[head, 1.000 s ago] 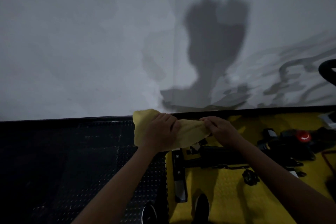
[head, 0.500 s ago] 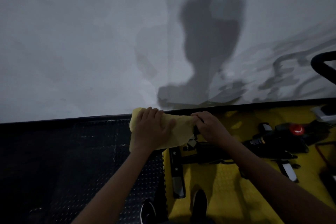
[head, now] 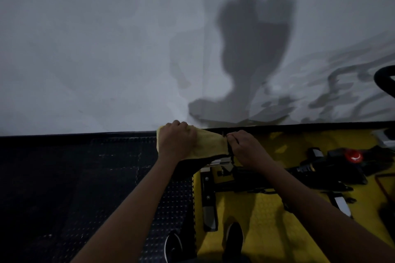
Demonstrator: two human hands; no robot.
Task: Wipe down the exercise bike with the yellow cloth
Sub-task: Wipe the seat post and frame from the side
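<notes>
The yellow cloth (head: 210,144) lies spread over the black saddle (head: 188,166) of the exercise bike, which I see from above. My left hand (head: 176,140) presses flat on the cloth's left half and grips it. My right hand (head: 245,148) pinches the saddle's narrow nose at the cloth's right edge. The bike's black frame (head: 254,179) runs to the right beneath my right forearm, with a red knob (head: 354,155) on it. Most of the saddle is hidden under the cloth and my hands.
A white wall (head: 106,49) stands close ahead, with my shadow on it. Black studded matting (head: 85,177) covers the floor on the left, yellow matting (head: 267,220) on the right. A black handlebar (head: 384,80) curves in at the right edge. My shoes (head: 173,245) show below.
The left hand has slid the cloth a little left and away from me along the saddle. The right hand has shifted from the cloth's edge to the saddle's nose.
</notes>
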